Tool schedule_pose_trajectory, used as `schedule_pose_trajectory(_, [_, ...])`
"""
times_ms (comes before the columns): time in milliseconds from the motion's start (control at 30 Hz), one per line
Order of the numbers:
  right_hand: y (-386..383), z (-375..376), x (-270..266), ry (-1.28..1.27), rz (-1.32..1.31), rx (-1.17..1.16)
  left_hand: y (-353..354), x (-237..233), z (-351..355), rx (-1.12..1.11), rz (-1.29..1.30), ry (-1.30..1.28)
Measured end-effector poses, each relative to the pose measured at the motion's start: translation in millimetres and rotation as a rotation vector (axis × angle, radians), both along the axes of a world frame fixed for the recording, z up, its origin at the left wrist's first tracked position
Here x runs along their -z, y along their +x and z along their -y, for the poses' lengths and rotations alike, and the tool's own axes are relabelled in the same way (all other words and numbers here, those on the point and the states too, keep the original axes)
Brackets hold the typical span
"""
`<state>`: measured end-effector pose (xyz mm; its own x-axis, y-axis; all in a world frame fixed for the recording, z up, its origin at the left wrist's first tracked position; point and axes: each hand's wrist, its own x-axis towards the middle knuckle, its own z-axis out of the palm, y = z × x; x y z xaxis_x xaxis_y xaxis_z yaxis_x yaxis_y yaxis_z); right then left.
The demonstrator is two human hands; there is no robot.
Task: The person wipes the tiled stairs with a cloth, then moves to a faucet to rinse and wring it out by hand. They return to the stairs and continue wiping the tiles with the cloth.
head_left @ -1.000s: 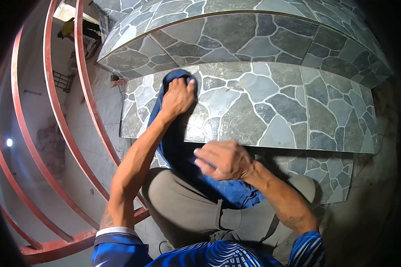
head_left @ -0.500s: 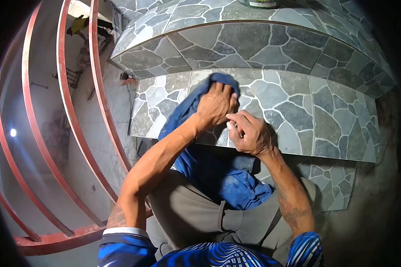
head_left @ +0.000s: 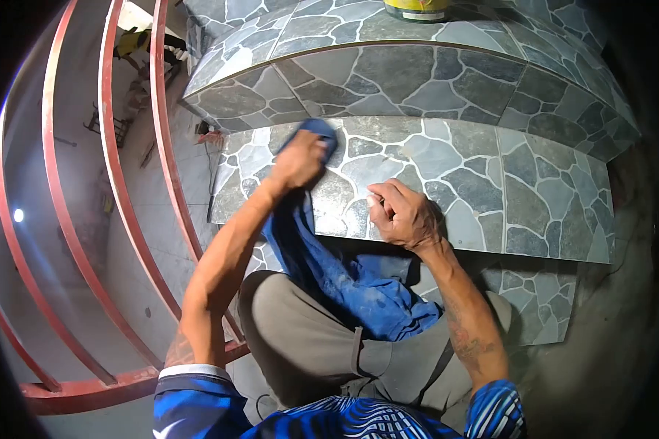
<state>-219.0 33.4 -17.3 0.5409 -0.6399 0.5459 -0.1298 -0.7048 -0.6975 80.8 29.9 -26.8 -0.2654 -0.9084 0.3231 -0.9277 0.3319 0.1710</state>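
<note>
My left hand (head_left: 300,162) presses a blue cloth (head_left: 373,300) against the stone-patterned tile step (head_left: 461,172), near its left part. Motion smears the hand a little. From under it the cloth trails over the step's front edge and down across my lap, where it lies bunched. My right hand (head_left: 405,216) rests on the same step near the front edge, fingers curled in and thumb against them. Whatever may be inside that grip is hidden.
A higher tiled step (head_left: 410,80) rises behind, with a yellow-and-dark bucket (head_left: 417,10) on it. Curved red metal railing bars (head_left: 121,154) stand close on my left. Beyond them, on a lower floor, is a person (head_left: 135,45).
My left hand has slid left across the step with the cloth, away from my right hand. The right hand stays nearly in place. More of the bucket shows at the top.
</note>
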Motion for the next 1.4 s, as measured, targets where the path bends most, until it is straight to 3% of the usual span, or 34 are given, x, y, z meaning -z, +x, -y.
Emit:
schedule_pose_trajectory(33, [-0.9, -0.2, 0.3, -0.018, 0.001, -0.001, 6.7, -8.8, -5.1, -0.199, -0.034, 0.066])
schedule_pose_trajectory(67, [-1.5, -2.1, 1.9, -0.03, 0.007, 0.003, 17.3, -1.9, -5.5, -0.121, 0.18, 0.08])
schedule_pose_trajectory(133, [1.4, -4.5, 5.2, -0.048, 0.025, -0.011, -8.1, 1.4, -2.0, -0.142, 0.257, 0.057])
schedule_pose_trajectory(167, [2.6, -2.4, 6.4, -0.053, 0.025, -0.011, -28.3, 2.6, 3.4, -0.231, 0.098, 0.108])
schedule_pose_trajectory(200, [2.9, -1.2, 7.1, -0.056, 0.021, -0.008, -46.6, -7.4, -1.6, -0.041, 0.066, 0.108])
schedule_pose_trajectory(267, [4.0, -0.5, 5.7, -0.03, 0.02, -0.004, -80.9, -30.7, -6.0, -0.021, -0.066, 0.302])
schedule_pose_trajectory(300, [4.0, -0.8, 5.2, -0.013, 0.015, -0.008, -63.0, -20.9, -1.5, 0.094, -0.015, 0.154])
schedule_pose_trajectory(333, [3.4, -1.2, 4.5, 0.003, 0.012, -0.009, -40.9, 0.3, 5.3, 0.018, -0.094, 0.077])
schedule_pose_trajectory(400, [1.3, -1.7, 4.5, -0.033, 0.034, -0.009, -2.6, 9.0, 6.0, -0.271, 0.103, 0.063])
schedule_pose_trajectory(433, [2.4, 0.4, 6.8, -0.072, 0.063, -0.006, -5.4, 21.4, 10.7, -0.284, 0.333, 0.072])
schedule_pose_trajectory(467, [4.8, -0.3, 8.3, -0.104, 0.092, -0.007, -11.0, 36.1, 17.0, -0.334, 0.404, 0.155])
schedule_pose_trajectory(533, [7.4, -1.2, 10.0, -0.084, 0.129, -0.012, -76.6, 23.2, 31.6, -0.404, 0.41, 0.074])
schedule_pose_trajectory(633, [2.8, 2.3, 6.8, -0.147, 0.107, -0.007, -142.7, -7.6, 47.7, -0.164, 0.191, 0.247])
schedule_pose_trajectory(667, [-0.5, 0.1, 0.1, 0.008, 0.077, -0.035, -146.6, -22.6, 48.6, -0.073, 0.103, 0.378])
schedule_pose_trajectory(767, [4.3, -2.5, 6.4, -0.1, 0.036, -0.134, -69.2, -24.8, 27.0, 0.214, 0.119, 0.269])
schedule_pose_trajectory(800, [3.5, -4.3, 5.0, -0.139, 0.013, -0.132, -47.5, -25.1, 18.9, 0.021, 0.004, 0.313])
schedule_pose_trajectory(867, [1.3, -9.0, 5.0, -0.131, -0.001, -0.13, -12.8, -34.1, 16.6, 0.028, 0.065, 0.477])
schedule_pose_trajectory(900, [1.7, -13.0, 4.9, -0.143, 0.002, -0.119, -33.3, -27.4, 19.3, 0.197, 0.128, 0.274])
schedule_pose_trajectory(967, [7.8, -20.2, 9.6, -0.182, -0.043, -0.104, -107.5, -22.3, 27.4, 0.289, -0.02, 0.269])
schedule_pose_trajectory(1000, [8.8, -21.4, 7.7, -0.223, -0.061, -0.117, -137.6, -41.0, 39.6, 0.29, 0.056, 0.463])
schedule_pose_trajectory(1067, [7.0, -22.1, 4.1, -0.26, -0.16, -0.116, -148.8, -20.2, 74.1, 0.405, -0.019, 0.273])
schedule_pose_trajectory(1167, [9.2, -19.7, 9.8, -0.269, -0.129, -0.119, -133.3, -9.9, 80.0, 0.414, -0.086, 0.133])
schedule_pose_trajectory(1267, [5.6, -18.6, 13.7, -0.274, -0.083, -0.131, -71.9, -21.3, 59.1, 0.189, -0.06, 0.332])
schedule_pose_trajectory(1333, [4.2, -21.7, 13.4, -0.263, -0.088, -0.129, -38.4, -27.8, 45.0, 0.23, -0.083, 0.326])
schedule_pose_trajectory(1400, [7.6, -21.1, 14.8, -0.275, -0.114, -0.134, -49.9, -25.4, 46.0, 0.272, -0.079, 0.28])
